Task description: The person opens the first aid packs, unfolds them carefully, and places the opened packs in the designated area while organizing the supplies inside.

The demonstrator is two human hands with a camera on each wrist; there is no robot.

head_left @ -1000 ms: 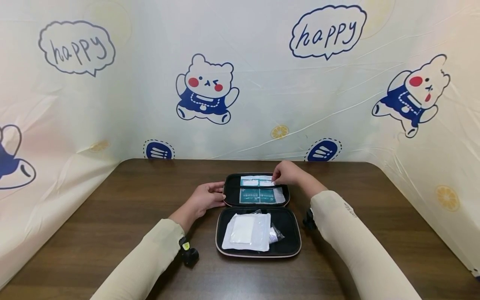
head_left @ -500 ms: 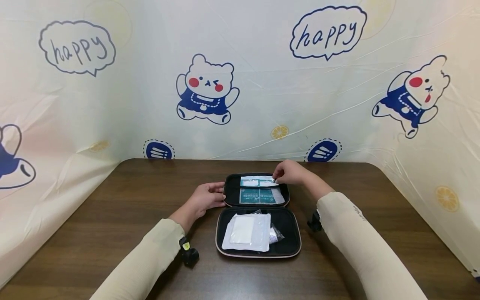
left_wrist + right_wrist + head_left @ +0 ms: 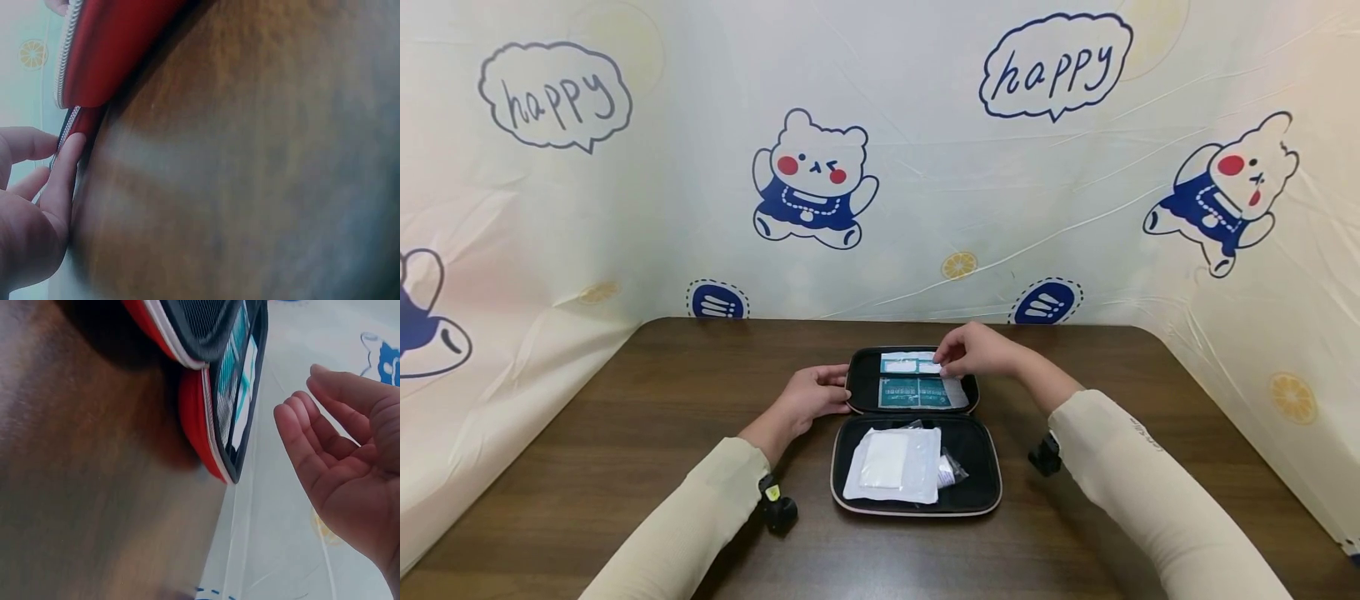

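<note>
Carrying the case, the surface (image 3: 625, 417) spreads out on every side of it. The case (image 3: 981, 446) lies unfolded, black inside, its near and far halves meeting along the middle; the wrist views show red outer walls.

Left of the case, the left hand (image 3: 808, 396) has its grip pinching the edge of the far half, thumb on one side and fingers on the other. At the right of the case, the right hand (image 3: 977, 350) hangs by the far half; its grip is slightly spread, thumb apart from the fingertips, with nothing in it. Whether a fingertip touches anything, I cannot tell.

A white packet (image 3: 891, 467) lies in the case's near half. A teal packet (image 3: 913, 392) lies in the case's far half, crossed by a dark band (image 3: 910, 376); one packet or two is hard to say. Smallest, a clear bag (image 3: 955, 471) sits in the case's near half, at the white packet's right edge.

The step in hand looks like settling the teal packet in the case's far half while the left hand steadies it. The next move seems to call for a firm left pinch and light right fingertips at the packet's right end, without snagging the band.
</note>
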